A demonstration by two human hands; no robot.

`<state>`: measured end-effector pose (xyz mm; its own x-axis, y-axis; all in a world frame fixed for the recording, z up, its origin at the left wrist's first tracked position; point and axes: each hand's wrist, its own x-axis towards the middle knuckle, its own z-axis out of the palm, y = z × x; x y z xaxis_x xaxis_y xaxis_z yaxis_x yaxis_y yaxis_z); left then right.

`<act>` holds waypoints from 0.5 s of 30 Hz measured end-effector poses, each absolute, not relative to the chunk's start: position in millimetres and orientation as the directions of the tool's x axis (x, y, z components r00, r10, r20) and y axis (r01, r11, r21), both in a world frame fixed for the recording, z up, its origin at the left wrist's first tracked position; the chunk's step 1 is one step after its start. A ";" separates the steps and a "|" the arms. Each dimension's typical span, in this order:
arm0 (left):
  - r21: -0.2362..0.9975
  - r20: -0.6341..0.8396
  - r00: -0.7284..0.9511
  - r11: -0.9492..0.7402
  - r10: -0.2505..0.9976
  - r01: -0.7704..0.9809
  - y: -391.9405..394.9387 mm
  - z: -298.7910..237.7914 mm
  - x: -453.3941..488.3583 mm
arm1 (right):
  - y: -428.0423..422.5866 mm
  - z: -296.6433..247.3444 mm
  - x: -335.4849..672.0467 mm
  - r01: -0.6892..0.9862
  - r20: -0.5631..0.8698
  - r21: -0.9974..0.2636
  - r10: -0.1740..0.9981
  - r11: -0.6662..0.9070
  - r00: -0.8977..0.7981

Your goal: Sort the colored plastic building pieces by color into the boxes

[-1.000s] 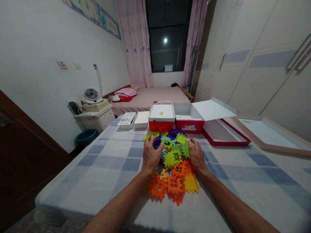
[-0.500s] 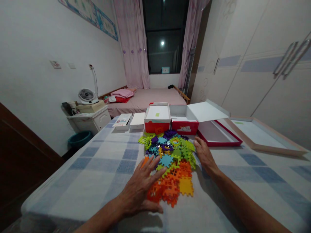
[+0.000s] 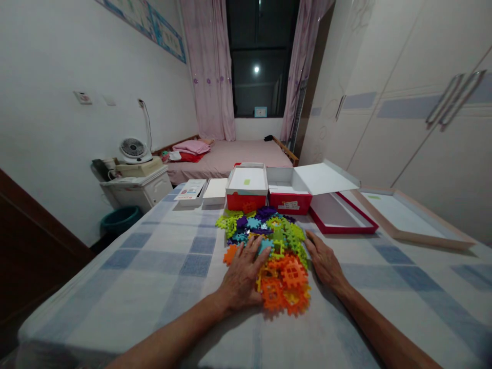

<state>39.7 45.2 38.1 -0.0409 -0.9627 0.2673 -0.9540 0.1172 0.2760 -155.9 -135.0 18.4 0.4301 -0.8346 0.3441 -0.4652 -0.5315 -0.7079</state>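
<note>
A heap of notched plastic building pieces (image 3: 282, 236) in orange, green, blue, purple and yellow lies on the checked tablecloth. My left hand (image 3: 242, 274) rests against the heap's left side, fingers spread over blue and orange pieces. Along the right edge lies my right hand (image 3: 325, 259), its fingers stretched out beside the green pieces (image 3: 294, 238). Neither hand grips a piece. Orange pieces (image 3: 272, 293) sit at the near end, between my hands. Some pieces are hidden under my left fingers.
Behind the heap stand a red box with a white top (image 3: 246, 187) and an open red box (image 3: 290, 197). A red-rimmed tray (image 3: 342, 215) and a beige-rimmed lid (image 3: 415, 218) lie to the right. Two small white boxes, one the nearer-left box (image 3: 191, 192), are at the left.
My left hand has moved right, against the heap, and the near orange pieces have shifted right with it. My right hand has come slightly nearer, along the heap's edge.
</note>
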 end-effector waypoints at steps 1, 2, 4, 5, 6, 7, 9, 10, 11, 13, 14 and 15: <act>0.264 0.286 -0.034 0.113 -0.958 -0.958 35.1 41.3 35.5 | -134.1 19.4 -156.3 -0.454 0.353 -0.708 -0.827 -0.541 0.436; 0.255 0.309 -0.019 0.103 -0.951 -0.961 24.4 45.1 31.3 | -133.4 20.0 -156.8 -0.443 0.365 -0.706 -0.821 -0.552 0.440; 0.248 0.364 0.034 0.061 -0.931 -0.967 2.0 54.6 23.1 | -132.5 20.9 -157.4 -0.432 0.385 -0.700 -0.810 -0.568 0.441; 0.249 0.391 0.069 0.033 -0.918 -0.968 -9.1 60.3 19.3 | -132.2 21.1 -157.5 -0.433 0.393 -0.695 -0.807 -0.574 0.440; 0.252 0.411 0.100 0.007 -0.906 -0.968 -19.4 66.7 16.1 | -131.9 21.3 -157.6 -0.437 0.400 -0.688 -0.805 -0.580 0.438; 0.255 0.426 0.126 -0.014 -0.896 -0.967 -28.2 73.6 14.3 | -131.6 21.4 -157.8 -0.442 0.406 -0.680 -0.802 -0.585 0.438; 0.261 0.444 0.132 -0.012 -0.886 -0.965 -39.2 87.1 17.5 | -131.0 21.4 -158.0 -0.452 0.416 -0.665 -0.798 -0.594 0.436; 0.265 0.457 0.124 0.001 -0.881 -0.964 -40.8 92.7 24.0 | -130.7 21.3 -158.2 -0.457 0.419 -0.659 -0.797 -0.597 0.436; 0.269 0.476 0.122 0.012 -0.871 -0.963 -40.0 96.8 34.3 | -130.5 21.0 -158.3 -0.461 0.421 -0.654 -0.795 -0.599 0.436; 0.288 0.520 0.182 -0.030 -0.834 -0.957 -32.6 99.0 64.9 | -130.5 20.4 -158.3 -0.467 0.421 -0.646 -0.792 -0.604 0.443; 0.310 0.531 0.269 -0.111 -0.803 -0.944 -27.4 96.7 83.4 | -130.7 20.1 -158.1 -0.468 0.417 -0.642 -0.789 -0.607 0.452; 0.329 0.516 0.372 -0.222 -0.771 -0.918 -22.0 92.5 102.1 | -131.0 19.8 -158.0 -0.468 0.411 -0.639 -0.785 -0.610 0.462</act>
